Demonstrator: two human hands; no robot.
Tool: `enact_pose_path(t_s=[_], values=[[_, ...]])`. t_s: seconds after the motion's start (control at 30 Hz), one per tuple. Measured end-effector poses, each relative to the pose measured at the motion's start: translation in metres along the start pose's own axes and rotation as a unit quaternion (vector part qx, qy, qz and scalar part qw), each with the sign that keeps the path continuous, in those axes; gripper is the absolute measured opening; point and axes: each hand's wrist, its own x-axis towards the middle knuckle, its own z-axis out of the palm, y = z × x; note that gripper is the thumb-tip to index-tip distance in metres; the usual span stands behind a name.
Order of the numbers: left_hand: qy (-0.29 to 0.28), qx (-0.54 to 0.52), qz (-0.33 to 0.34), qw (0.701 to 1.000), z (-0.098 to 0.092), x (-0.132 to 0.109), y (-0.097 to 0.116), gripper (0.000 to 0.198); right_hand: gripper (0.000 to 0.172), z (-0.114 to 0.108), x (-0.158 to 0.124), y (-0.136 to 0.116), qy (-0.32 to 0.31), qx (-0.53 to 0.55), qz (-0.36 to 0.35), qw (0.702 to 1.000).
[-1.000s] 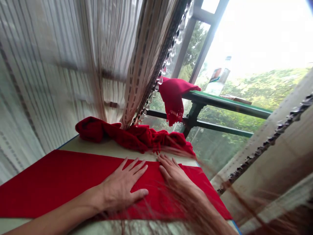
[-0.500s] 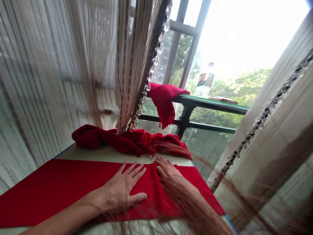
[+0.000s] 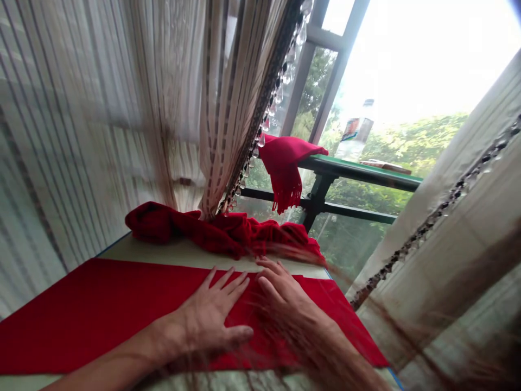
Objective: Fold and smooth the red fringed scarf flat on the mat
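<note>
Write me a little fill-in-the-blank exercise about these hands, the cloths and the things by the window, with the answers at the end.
1. The left hand and the right hand lie over a flat cloth coloured ____.
2. The fingers are spread wider on the ____ hand.
3. Seen from the person, the crumpled cloth lies on the ____ side of the flat cloth, near or far.
4. Just above the green rail shows a clear, labelled ____.

Missing words: red; left; far; bottle.
</note>
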Motion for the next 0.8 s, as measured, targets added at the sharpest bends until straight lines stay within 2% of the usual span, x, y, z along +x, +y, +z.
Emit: enact_pose_path(t_s=[0.1,0.37,0.6,0.8], values=[[0.017,0.003,0.003,1.0,0.002,0.0,-0.001,0.094,0.051,0.002,0.003,0.004,-0.015,0.006,0.017,1.0],[0.017,0.006,0.006,1.0,0.007,0.002,-0.006,0.097,0.058,0.001,0.007,0.01,-0.019,0.015,0.059,0.998],[0.012,0.003,0.008,1.0,0.005,0.004,-0.003,0.096,0.05,-0.002,0.008,0.003,0.001,0.012,0.038,0.999],[0.01,-0.003,0.003,1.0,0.003,0.002,-0.001,0.096,0.054,-0.004,0.007,-0.001,-0.026,0.018,0.023,0.999]])
